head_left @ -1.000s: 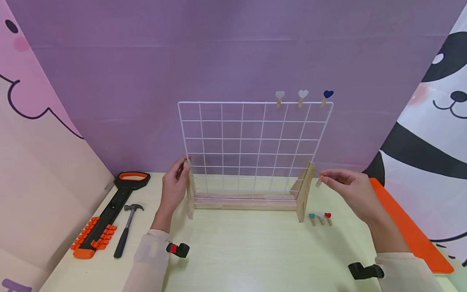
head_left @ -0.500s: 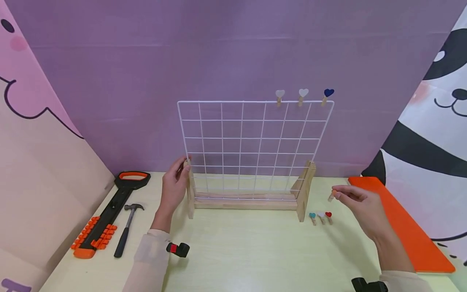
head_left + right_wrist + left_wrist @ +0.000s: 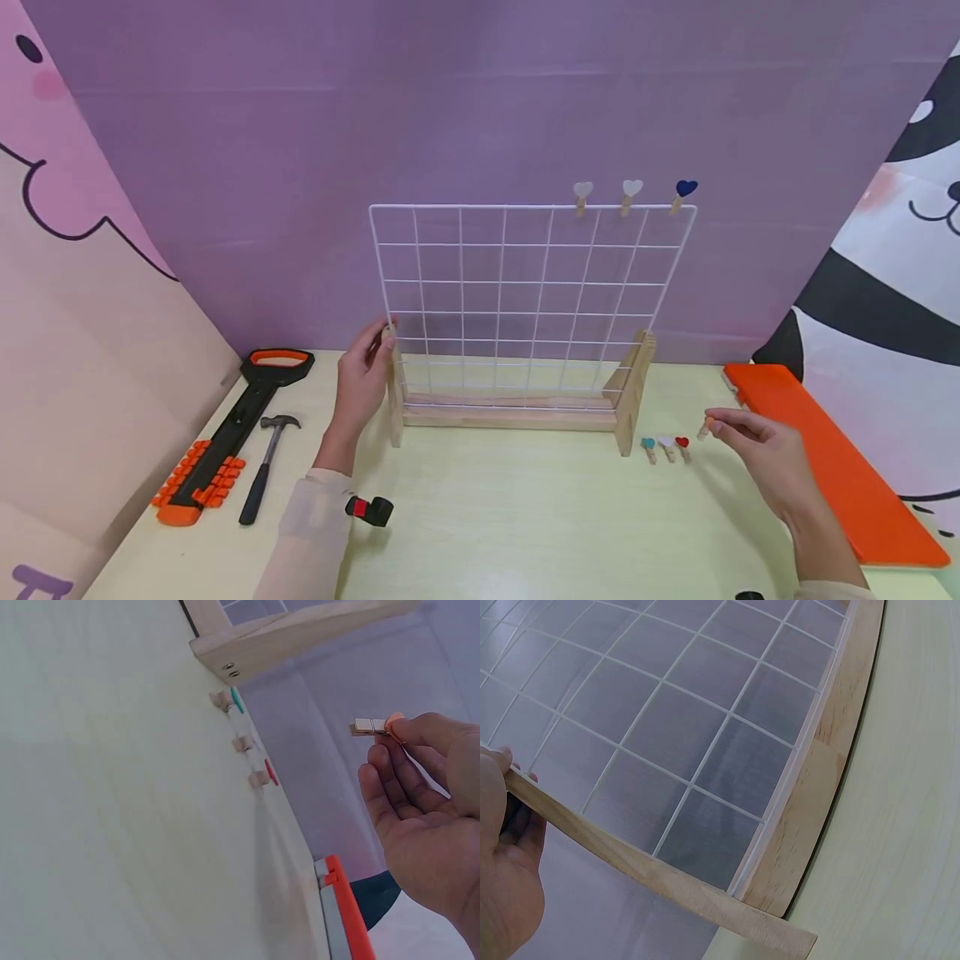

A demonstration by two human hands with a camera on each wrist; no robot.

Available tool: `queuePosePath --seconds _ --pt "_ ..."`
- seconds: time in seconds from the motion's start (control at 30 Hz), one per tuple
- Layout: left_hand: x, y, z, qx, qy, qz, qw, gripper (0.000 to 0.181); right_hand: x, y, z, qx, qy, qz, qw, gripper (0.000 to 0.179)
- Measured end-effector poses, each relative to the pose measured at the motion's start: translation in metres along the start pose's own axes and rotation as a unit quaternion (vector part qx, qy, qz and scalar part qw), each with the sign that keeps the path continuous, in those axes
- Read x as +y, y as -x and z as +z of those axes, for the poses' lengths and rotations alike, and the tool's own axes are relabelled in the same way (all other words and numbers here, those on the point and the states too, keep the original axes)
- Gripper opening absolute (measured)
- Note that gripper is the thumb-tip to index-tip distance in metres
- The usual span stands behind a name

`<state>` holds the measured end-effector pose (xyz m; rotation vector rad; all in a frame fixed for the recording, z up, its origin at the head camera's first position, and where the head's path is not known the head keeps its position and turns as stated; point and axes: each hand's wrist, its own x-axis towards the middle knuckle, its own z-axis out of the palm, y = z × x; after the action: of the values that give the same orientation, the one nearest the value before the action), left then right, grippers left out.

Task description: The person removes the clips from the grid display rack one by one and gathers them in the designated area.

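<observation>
My left hand (image 3: 362,379) grips the top of the left wooden upright (image 3: 615,851) of a stand that holds a white wire grid (image 3: 517,283). Between thumb and fingers, my right hand (image 3: 768,462) pinches a small wooden clothespin (image 3: 369,727) with an orange heart, held above the table to the right of the stand. On the table nearby lie three more heart clothespins: a teal one (image 3: 648,448), a white one (image 3: 667,448) and a red one (image 3: 682,448). Along the grid's top wire, two white heart clothespins and a dark blue heart clothespin (image 3: 686,191) are clipped at the right.
To the left lie a claw hammer (image 3: 268,467) and a black-and-orange tool (image 3: 232,429) with orange pieces along its sides. A long orange board (image 3: 832,467) lies at the table's right edge. Behind the grid hangs a purple backdrop (image 3: 300,167).
My right hand has moved away from the stand's right upright, rightward and down toward the table, carrying the orange clothespin. My left hand keeps its grip on the left upright.
</observation>
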<state>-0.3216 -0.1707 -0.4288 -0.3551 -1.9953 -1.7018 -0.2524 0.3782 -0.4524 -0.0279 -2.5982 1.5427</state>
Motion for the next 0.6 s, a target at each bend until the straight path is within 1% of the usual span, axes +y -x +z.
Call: queuePosePath --seconds 0.2,0.4,0.5,0.6 --pt "0.002 0.000 0.002 -0.005 -0.002 -0.003 1.0000 0.045 0.008 0.003 -0.002 -0.007 0.014 0.021 0.9997 0.043" --pt "0.002 0.000 0.002 -0.002 -0.006 0.000 1.0000 0.043 0.018 0.000 -0.003 -0.024 0.035 0.040 0.9983 0.048" --pt "0.001 0.000 0.001 -0.001 -0.014 -0.005 0.9999 0.042 0.023 -0.001 -0.002 -0.034 0.041 0.048 0.9974 0.048" --pt "0.001 0.001 -0.001 0.001 -0.023 -0.013 0.9996 0.043 0.027 -0.003 0.000 -0.042 0.043 0.047 0.9971 0.049"
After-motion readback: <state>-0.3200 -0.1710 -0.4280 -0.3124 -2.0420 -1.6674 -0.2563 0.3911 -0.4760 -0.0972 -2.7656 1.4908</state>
